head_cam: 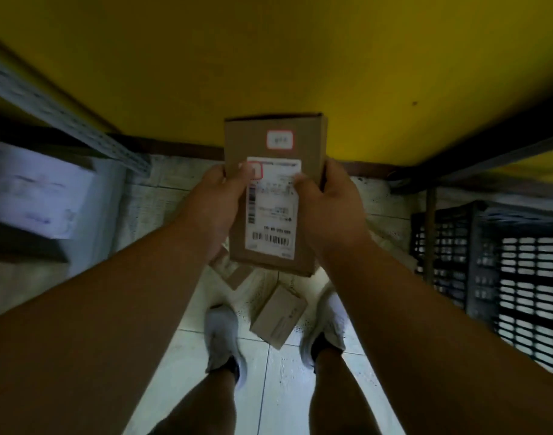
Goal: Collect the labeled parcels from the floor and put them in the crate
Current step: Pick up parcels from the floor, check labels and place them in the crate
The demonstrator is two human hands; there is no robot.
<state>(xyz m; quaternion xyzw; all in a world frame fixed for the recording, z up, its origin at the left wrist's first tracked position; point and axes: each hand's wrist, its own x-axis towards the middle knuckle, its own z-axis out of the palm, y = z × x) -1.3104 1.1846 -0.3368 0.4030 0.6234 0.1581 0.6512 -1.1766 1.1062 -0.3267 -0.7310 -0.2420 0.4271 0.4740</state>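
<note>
Now left hand [217,199] and right hand [327,204] clasping labeled parcel [273,196] above floor; swinging right, lowering flat into crate [501,271] advised.

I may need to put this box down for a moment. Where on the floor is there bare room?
Bare tile lies between the legs, behind the small parcel that sits between the white shoes. More bare floor runs between the right hand and the black crate. Under the held parcel it is crowded; another parcel peeks out there.
</note>
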